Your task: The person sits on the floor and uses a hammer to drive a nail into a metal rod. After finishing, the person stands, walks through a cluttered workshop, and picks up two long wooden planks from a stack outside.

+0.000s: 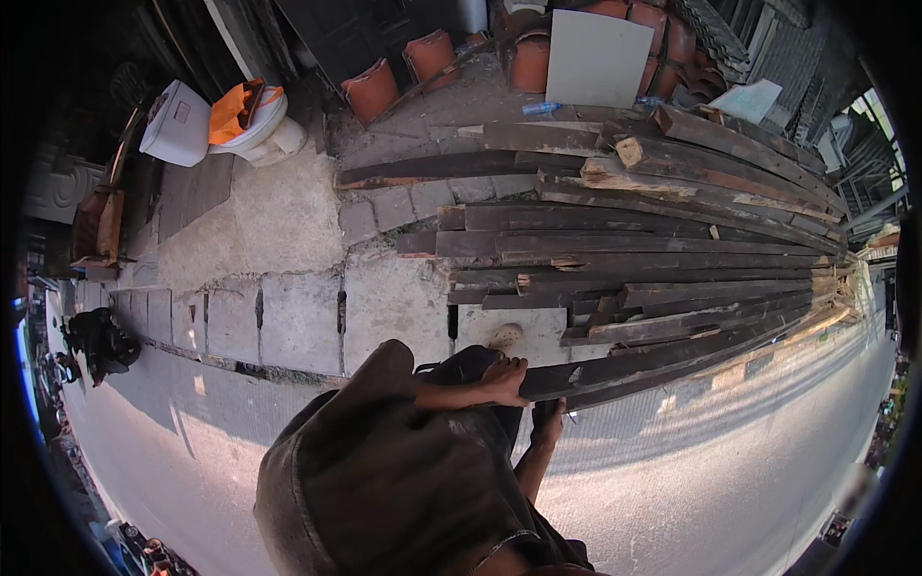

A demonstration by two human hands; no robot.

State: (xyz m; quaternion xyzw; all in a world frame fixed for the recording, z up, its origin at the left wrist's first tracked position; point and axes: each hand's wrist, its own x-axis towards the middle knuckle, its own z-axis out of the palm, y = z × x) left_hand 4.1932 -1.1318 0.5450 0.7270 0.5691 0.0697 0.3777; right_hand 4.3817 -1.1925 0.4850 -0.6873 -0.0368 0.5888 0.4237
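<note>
A long dark wooden beam (pixel 615 374) runs from my hands off to the right, along the near side of a lumber pile. My left hand (pixel 503 381) is closed over the beam's left end, with its knuckles upward. Just below and to the right, my right hand (pixel 548 422) grips the same end from the near side; its fingers are partly hidden by the wood. More dark beams (pixel 624 243) lie roughly side by side beyond it, some with split, pale ends. My shoe (pixel 505 336) shows on the paving beyond my left hand.
Concrete slabs (pixel 303 317) edge a grey road (pixel 672 480). At the far left stands a white toilet (pixel 281 137) with an orange item on it. Terracotta roof tiles (pixel 371 91), a pale flat panel (pixel 600 58) and a plastic bottle (pixel 542 108) are at the back. A motorcycle (pixel 101 344) is on the left.
</note>
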